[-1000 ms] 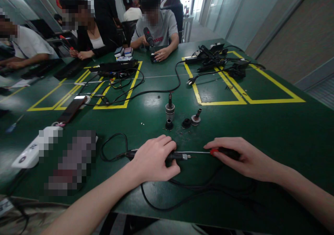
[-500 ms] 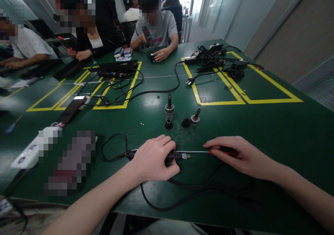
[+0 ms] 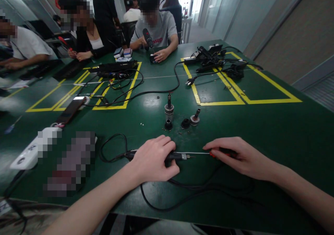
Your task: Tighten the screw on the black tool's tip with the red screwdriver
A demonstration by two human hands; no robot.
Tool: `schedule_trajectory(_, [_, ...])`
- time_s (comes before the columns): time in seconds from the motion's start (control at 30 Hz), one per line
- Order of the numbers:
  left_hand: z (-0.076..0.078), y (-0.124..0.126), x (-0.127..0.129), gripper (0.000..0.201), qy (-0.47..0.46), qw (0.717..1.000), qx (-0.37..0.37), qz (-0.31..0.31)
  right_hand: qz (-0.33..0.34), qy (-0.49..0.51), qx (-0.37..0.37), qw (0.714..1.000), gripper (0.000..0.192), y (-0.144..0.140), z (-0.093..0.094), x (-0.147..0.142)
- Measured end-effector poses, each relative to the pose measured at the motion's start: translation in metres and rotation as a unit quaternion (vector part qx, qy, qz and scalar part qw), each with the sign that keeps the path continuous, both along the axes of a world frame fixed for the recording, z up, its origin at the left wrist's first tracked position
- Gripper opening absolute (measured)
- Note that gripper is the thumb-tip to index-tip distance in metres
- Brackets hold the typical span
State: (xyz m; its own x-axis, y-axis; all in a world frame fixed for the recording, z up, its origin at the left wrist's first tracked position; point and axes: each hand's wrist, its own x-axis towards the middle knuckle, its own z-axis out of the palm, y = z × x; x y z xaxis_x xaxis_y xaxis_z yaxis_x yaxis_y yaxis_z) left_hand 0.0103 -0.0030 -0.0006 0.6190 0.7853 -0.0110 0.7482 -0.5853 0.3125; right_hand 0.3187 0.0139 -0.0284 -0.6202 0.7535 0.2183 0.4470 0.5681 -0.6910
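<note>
No writing is readable near the hands. The left hand [image 3: 152,160] closes over a corded black tool [image 3: 180,155], hiding most of its body. The right hand [image 3: 241,157] grips a red-handled screwdriver [image 3: 216,154], its handle largely covered. Just beyond the hands stand four small metal parts [image 3: 169,110] on the green table [image 3: 273,123].

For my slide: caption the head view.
Left hand pins a corded tool; right hand aims a screwdriver at its tip.
</note>
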Motion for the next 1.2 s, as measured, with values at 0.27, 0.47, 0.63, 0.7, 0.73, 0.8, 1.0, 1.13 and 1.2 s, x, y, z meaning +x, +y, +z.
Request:
schedule_trajectory(0.27, [0.0, 0.0, 0.0, 0.01, 0.001, 1.0, 0.001, 0.0, 0.004, -0.007, 0.02, 1.0, 0.023, -0.001, 0.001, -0.002])
schedule_trajectory(0.47, [-0.001, -0.001, 0.0, 0.011, 0.001, 1.0, 0.004, 0.001, 0.004, -0.019, 0.011, 1.0, 0.033, 0.0, 0.004, -0.003])
schedule_trajectory(0.63, [-0.001, 0.0, 0.0, 0.011, 0.0, 1.0, 0.005, 0.001, 0.004, -0.011, 0.031, 0.999, 0.023, 0.0, 0.001, -0.001])
schedule_trajectory(0.7, [-0.001, 0.0, 0.0, 0.011, -0.002, 1.0, 0.006, 0.001, 0.003, -0.017, 0.033, 0.999, 0.024, -0.002, -0.001, 0.0])
schedule_trajectory(0.73, [-0.001, 0.0, 0.0, 0.011, -0.003, 1.0, 0.006, 0.001, 0.002, -0.021, 0.034, 0.999, 0.025, -0.002, -0.002, 0.001])
schedule_trajectory(0.8, [-0.001, 0.0, 0.0, 0.01, -0.003, 1.0, 0.005, 0.0, 0.002, -0.028, 0.033, 0.999, 0.028, -0.003, -0.004, 0.001])
schedule_trajectory(1.0, [-0.001, 0.001, -0.001, 0.01, 0.0, 1.0, 0.001, 0.0, 0.018, -0.021, 0.025, 0.999, 0.032, -0.001, -0.004, 0.0])
schedule_trajectory(1.13, [-0.001, 0.001, -0.001, 0.01, -0.002, 1.0, 0.002, 0.0, 0.01, -0.017, 0.054, 0.998, 0.025, -0.002, -0.007, 0.003])
schedule_trajectory(1.2, [-0.001, 0.001, -0.001, 0.01, -0.003, 1.0, 0.0, 0.0, 0.0, -0.025, 0.06, 0.998, 0.026, -0.003, -0.008, 0.003])
